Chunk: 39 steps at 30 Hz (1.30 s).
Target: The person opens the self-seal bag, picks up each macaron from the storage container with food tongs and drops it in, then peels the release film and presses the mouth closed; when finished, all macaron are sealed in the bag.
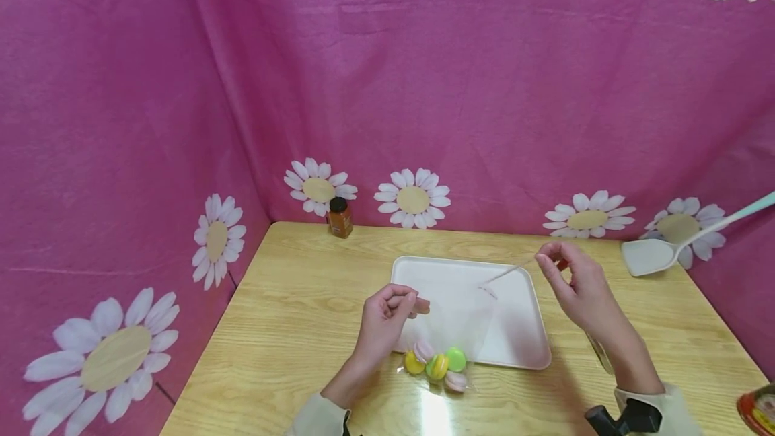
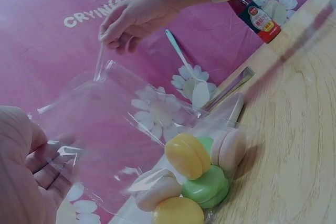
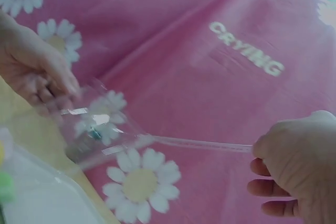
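Observation:
A clear plastic bag (image 1: pixel 457 318) hangs between the two hands over the front of the white tray. Several macarons (image 1: pixel 437 367), yellow, green and pale pink, sit in its bottom end. My left hand (image 1: pixel 384 318) pinches the bag's upper left edge between thumb and fingers. To the right and higher, my right hand (image 1: pixel 584 288) pinches the end of a thin clear strip (image 3: pixel 205 144). That strip stretches taut to the bag's upper corner, as the right wrist view shows. In the left wrist view, light glints on the creased film.
Beneath the bag lies a white tray (image 1: pixel 527 348) on the wooden table (image 1: pixel 290 328). A small black-capped jar (image 1: pixel 340 219) stands at the back left. At the right are a white spatula (image 1: pixel 650 256), a metal utensil (image 2: pixel 231 87) and a red-labelled bottle (image 2: pixel 260 22).

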### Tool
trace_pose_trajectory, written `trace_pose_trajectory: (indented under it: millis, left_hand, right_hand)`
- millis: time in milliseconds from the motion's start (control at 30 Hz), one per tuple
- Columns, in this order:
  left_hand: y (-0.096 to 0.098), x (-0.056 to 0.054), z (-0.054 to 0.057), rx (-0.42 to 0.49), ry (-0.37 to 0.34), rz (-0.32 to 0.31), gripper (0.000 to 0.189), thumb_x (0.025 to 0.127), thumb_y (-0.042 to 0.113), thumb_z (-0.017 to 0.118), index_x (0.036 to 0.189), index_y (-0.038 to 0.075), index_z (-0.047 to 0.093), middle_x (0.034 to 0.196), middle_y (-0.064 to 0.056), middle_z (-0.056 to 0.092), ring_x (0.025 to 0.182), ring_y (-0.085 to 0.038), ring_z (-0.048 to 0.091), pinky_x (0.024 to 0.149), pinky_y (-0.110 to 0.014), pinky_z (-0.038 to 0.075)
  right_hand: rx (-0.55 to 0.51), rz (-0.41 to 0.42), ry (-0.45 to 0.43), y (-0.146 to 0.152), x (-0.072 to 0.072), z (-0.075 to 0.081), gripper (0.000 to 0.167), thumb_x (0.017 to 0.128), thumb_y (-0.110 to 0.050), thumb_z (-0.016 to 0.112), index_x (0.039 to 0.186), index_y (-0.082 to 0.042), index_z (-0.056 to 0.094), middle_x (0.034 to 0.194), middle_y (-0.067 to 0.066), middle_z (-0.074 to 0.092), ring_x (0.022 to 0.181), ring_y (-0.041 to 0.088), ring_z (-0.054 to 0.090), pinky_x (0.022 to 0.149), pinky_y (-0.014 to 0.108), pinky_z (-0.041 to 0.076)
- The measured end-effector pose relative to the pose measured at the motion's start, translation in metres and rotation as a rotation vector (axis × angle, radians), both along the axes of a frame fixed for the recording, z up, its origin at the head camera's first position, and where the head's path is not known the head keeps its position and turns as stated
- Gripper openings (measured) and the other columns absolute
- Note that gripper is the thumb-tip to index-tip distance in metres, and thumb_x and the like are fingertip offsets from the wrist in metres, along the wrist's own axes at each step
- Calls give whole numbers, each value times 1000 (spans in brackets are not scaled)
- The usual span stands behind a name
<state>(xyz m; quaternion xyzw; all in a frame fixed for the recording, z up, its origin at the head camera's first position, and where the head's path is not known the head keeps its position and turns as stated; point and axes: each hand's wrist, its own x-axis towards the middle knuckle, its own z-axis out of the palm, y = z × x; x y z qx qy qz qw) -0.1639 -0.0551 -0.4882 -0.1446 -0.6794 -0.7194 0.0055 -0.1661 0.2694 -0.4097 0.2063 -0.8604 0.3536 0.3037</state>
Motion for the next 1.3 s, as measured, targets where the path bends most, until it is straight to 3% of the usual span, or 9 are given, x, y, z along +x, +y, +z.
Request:
trace_pose_trajectory:
  millis: [233,467,600,700,833,1000,1300]
  left_hand:
    - [-1,-1,-3,9,-32,26,26,108,18,59,113,-7,64,102,-18,79,92,-23,77,83,-28,61]
    - [-2,-1,-6,13,-45,38,29,108,16,58,116,-12,60,103,-21,78,96,-33,77,85,-32,61]
    - [-3,-1,-6,27,-60,41,26,108,16,57,115,-8,61,103,-22,77,97,-36,76,84,-29,61]
    - [-3,-2,-6,33,-65,37,22,108,18,58,114,-3,62,104,-20,78,96,-33,77,85,-29,61]
    - [-2,-2,-6,29,-70,28,20,108,18,58,115,0,63,104,-17,79,95,-26,77,85,-30,61]
    - [-1,-2,-7,32,-69,25,22,108,18,59,116,-2,62,105,-16,79,95,-25,77,85,-29,61]
    - [0,-2,-5,31,-64,16,27,108,18,58,118,-7,60,105,-17,78,97,-27,77,86,-28,60]
  right_hand:
    - [-83,-94,20,39,3,-5,4,100,3,62,103,7,63,89,-11,58,84,-7,51,76,6,39]
    - [-105,-207,-101,71,6,-16,8,103,-6,63,106,1,64,90,-23,55,84,-9,51,63,10,40]
    - [-80,-266,-122,82,5,-22,11,102,-8,65,106,1,68,91,-29,55,83,-14,50,66,8,41]
    - [-49,-334,-118,85,3,-25,13,99,-8,69,107,2,73,93,-23,60,83,-20,48,70,4,40]
    - [-32,-391,-131,86,1,-29,14,97,-9,73,106,2,76,90,4,71,81,-23,46,68,2,40]
    - [-36,-341,-147,78,-1,-37,13,94,-7,76,105,1,77,93,19,75,79,-22,49,67,4,41]
    - [-41,-82,-230,55,1,-39,19,93,2,75,111,-3,76,98,15,77,82,-6,63,71,10,48]
